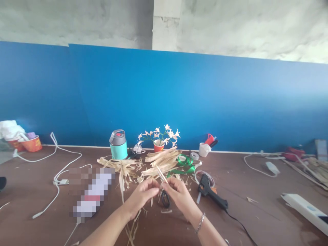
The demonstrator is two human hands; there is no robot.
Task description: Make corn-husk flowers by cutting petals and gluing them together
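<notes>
Near the table's middle, my two hands meet at the fingertips. My right hand (pixel 178 194) is closed, pinching a narrow pale strip (pixel 161 173) that points up and away; it looks like dried husk. My left hand (pixel 142 198) has its fingers curled together beside the right fingertips, and whatever they pinch is hidden. Just below the fingers, a black looped object (pixel 165 199) lies on the table, partly covered. Beyond the hands are dried corn husks (pixel 164 160), with more husk strips (pixel 124 167) on the left.
A black glue gun (pixel 212 193) lies to the right, its cord running forward. Green ribbon (pixel 189 160), a tape roll (pixel 194 156) and a white cup (pixel 204 149) stand behind. A flower cup (pixel 159 146), teal flask (pixel 119 148) and white cables (pixel 57 177) occupy the back and left.
</notes>
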